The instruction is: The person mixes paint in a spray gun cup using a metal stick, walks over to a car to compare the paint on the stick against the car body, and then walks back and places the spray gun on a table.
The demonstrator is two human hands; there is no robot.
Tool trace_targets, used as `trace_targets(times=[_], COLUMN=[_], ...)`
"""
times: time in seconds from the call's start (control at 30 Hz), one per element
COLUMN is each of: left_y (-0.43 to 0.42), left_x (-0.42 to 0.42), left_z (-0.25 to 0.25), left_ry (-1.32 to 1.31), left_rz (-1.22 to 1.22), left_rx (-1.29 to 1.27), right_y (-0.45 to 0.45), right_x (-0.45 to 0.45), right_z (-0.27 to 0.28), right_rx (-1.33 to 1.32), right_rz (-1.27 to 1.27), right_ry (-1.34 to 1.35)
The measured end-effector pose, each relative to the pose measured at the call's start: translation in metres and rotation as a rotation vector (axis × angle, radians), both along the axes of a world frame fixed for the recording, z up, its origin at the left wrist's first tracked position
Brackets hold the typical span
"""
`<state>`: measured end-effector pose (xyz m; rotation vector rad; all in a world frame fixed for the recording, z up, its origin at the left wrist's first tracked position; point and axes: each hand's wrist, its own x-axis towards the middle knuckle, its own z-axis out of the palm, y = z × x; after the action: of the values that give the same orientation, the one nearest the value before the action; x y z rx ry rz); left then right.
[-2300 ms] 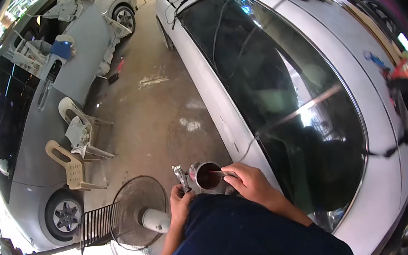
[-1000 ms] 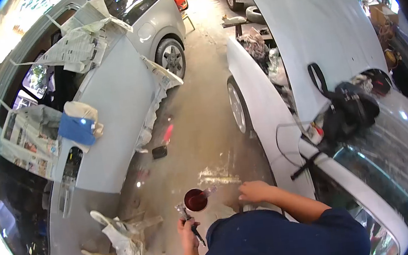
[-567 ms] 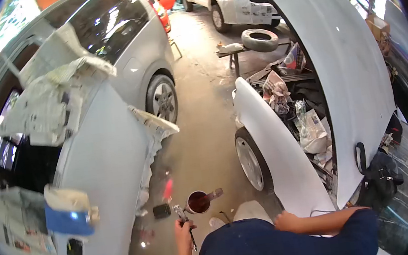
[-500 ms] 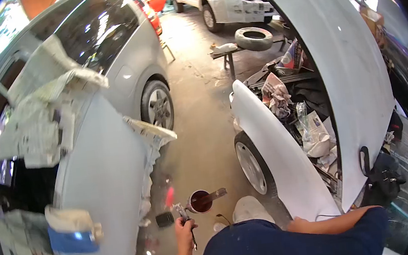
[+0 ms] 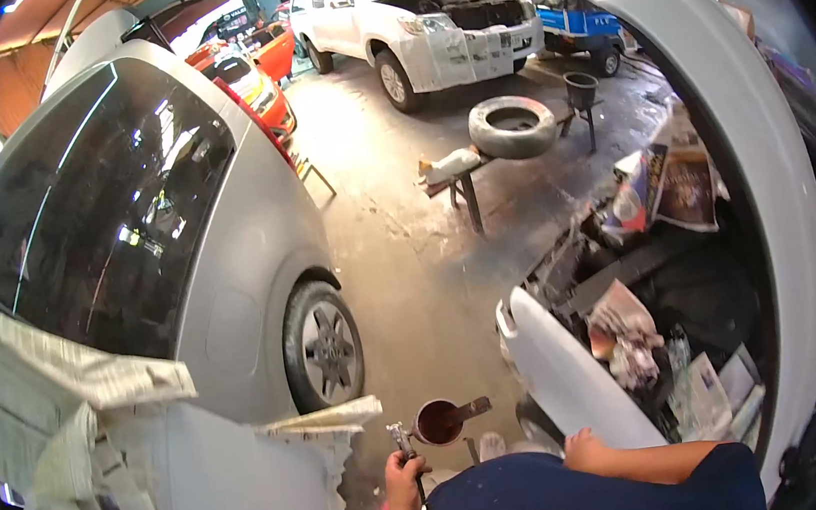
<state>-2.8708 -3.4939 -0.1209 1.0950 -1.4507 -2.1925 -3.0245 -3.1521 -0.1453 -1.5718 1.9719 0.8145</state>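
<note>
My left hand [image 5: 405, 472] is closed around the handle of a spray gun [image 5: 402, 442], held low in front of my body. Close beside the gun's head is an open round cup [image 5: 439, 423] of dark red liquid; whether it is joined to the gun I cannot make out. A flat stirring stick [image 5: 474, 408] leans out over the cup's right rim. My right hand [image 5: 583, 452] is near my waist, by the lower end of a pale fender [image 5: 582, 366]. Its fingers look curled; anything inside them is hidden.
On the left stands a grey car [image 5: 229, 275] with newspaper [image 5: 69, 374] masking. A raised hood [image 5: 780, 162] and an engine bay stuffed with paper are at right. Ahead, a tire [image 5: 512, 127] lies on a low stand, before a white pickup [image 5: 424, 42].
My view has tilted up, bringing more of the workshop into sight. The spray gun and cup appear lower and further right, still in my left hand. More of my right hand shows.
</note>
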Motion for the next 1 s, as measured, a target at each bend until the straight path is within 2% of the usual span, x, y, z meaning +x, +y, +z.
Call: trace_targets(times=[0.07,0.17,0.27,0.37,0.47,0.53,0.63,0.7,0.83,0.93,1.0], left_y=[-0.034,-0.087,-0.155,-0.232,-0.313,-0.362,-0.429,-0.467,-0.543,-0.601,-0.635], left_x=[-0.053,-0.136,-0.218,-0.309,-0.394,-0.459,-0.556,-0.619,-0.738,-0.836,-0.892], left_z=[0.000,0.007,-0.004,-0.008,0.000,0.000,-0.002,0.022,0.011,-0.002,-0.002], left_ry=[0.009,0.027,0.063,0.079,0.047,0.048,0.061,0.038,0.091,0.125,0.119], left_rz=[0.010,0.028,0.003,-0.026,-0.115,-0.132,-0.197,-0.234,-0.256,-0.251,-0.228], left_rx=[-0.001,-0.017,0.018,-0.008,-0.061,-0.048,-0.046,-0.075,-0.034,-0.015,-0.004], right_y=[-0.058,-0.135,-0.239,-0.319,-0.370,-0.383,-0.387,-0.383,-0.389,-0.408,-0.435], right_x=[-0.053,-0.146,-0.262,-0.385,-0.475,-0.525,-0.567,-0.582,-0.620,-0.687,-0.742], right_z=[-0.009,0.004,0.012,-0.034,-0.027,-0.056,-0.084,-0.120,-0.186,-0.216,-0.217], right_rx=[0.096,0.078,0.029,-0.455,-0.723,-0.582,-0.540,-0.445,-0.008,0.106,0.120], right_rz=[-0.049,-0.067,-0.297,-0.477,-0.721,-0.885,-1.135,-1.337,-1.396,-1.375,-1.355], right_ry=[-0.069,-0.109,-0.288,-0.262,-0.236,-0.220,-0.400,-0.463,-0.496,-0.549,-0.569])
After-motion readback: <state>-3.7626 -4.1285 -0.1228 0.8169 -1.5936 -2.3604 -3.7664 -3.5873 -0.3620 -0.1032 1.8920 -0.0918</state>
